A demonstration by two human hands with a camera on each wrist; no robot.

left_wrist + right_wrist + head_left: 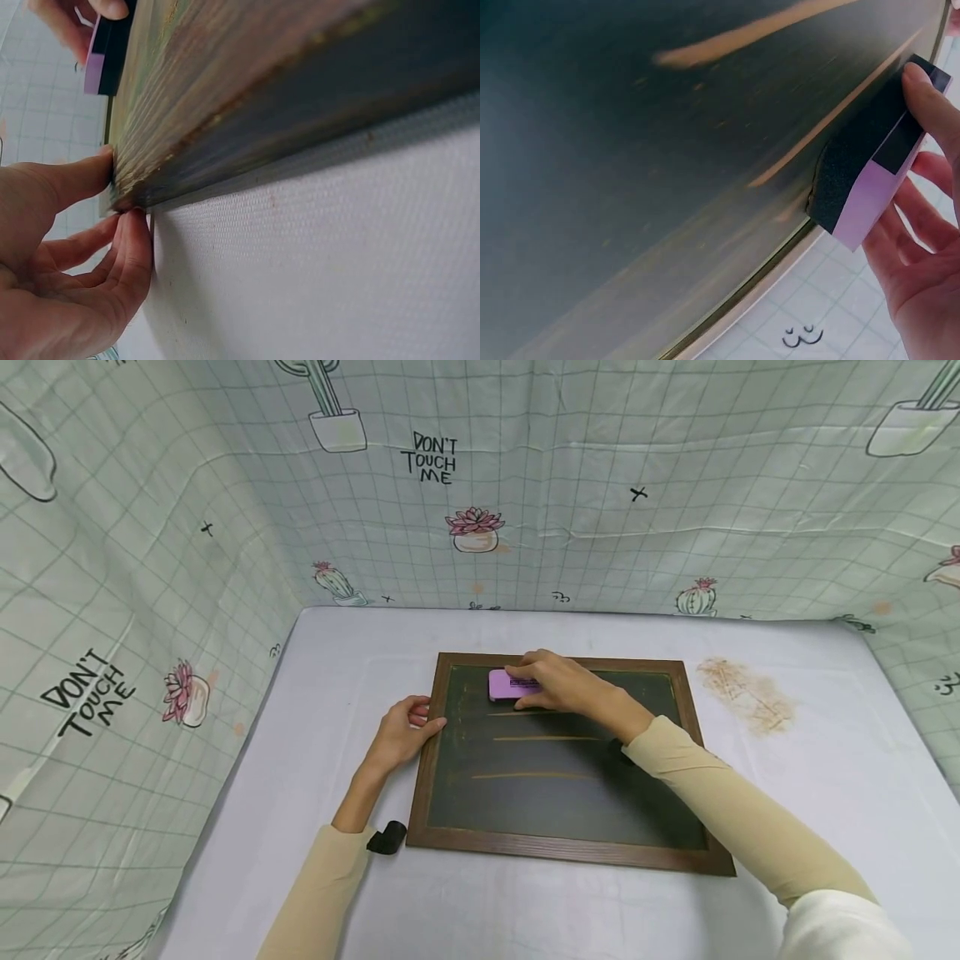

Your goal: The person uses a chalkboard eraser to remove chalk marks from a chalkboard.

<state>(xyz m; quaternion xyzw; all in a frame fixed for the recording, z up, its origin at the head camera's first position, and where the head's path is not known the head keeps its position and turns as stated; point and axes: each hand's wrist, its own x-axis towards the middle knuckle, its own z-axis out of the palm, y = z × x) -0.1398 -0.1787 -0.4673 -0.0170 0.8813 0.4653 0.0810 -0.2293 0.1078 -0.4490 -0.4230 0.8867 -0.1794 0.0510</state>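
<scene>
A chalkboard (517, 810) in a brown wooden frame lies on the white-covered table. Orange chalk lines (545, 738) run across its upper and middle part. At the board's left edge, my left hand (397, 733) pinches the frame, thumb on top and fingertips at the side; the left wrist view shows this grip (112, 180) closely. My right hand (566, 685) grips a purple and black board eraser (498, 686) near the upper left of the board. In the right wrist view the eraser's dark felt (847, 165) faces the board surface, with thumb and fingers on opposite sides.
An orange-brown dusty smudge (750, 695) marks the table cloth (817, 777) right of the board. A patterned curtain (555, 527) hangs behind and at the sides. A black wrist device (387, 838) sits by the left sleeve, near the board's lower left corner.
</scene>
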